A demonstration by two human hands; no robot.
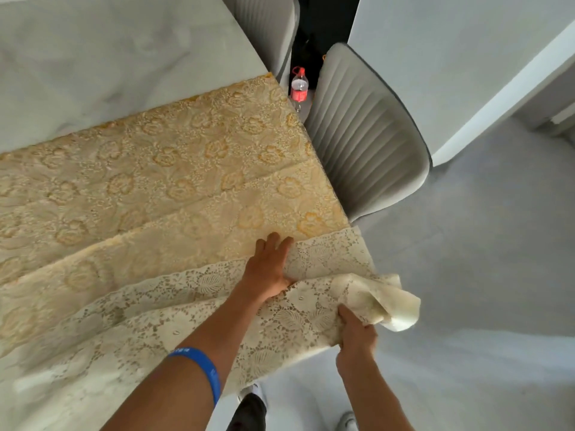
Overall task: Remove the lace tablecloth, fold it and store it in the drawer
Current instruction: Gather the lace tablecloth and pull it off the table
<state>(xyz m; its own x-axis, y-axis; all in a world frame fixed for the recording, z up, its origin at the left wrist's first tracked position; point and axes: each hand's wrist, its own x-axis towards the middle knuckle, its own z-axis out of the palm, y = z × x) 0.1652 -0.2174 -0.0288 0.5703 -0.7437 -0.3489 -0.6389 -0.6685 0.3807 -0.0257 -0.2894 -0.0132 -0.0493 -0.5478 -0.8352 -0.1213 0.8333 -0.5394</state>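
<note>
A cream and gold lace tablecloth [161, 181] lies in overlapping folds across the near end of a pale marble table [109, 57]. My left hand [270, 269] lies flat on the cloth near the table's right edge, fingers straight. My right hand [354, 334] grips a bunched corner of the cloth that hangs off the table's near right corner. No drawer is in view.
A grey ribbed chair [367, 138] stands close against the table's right side, and a second chair [264, 23] is farther back. A plastic water bottle [299, 85] with a red cap stands on the floor between them. Grey floor [482, 244] spreads to the right.
</note>
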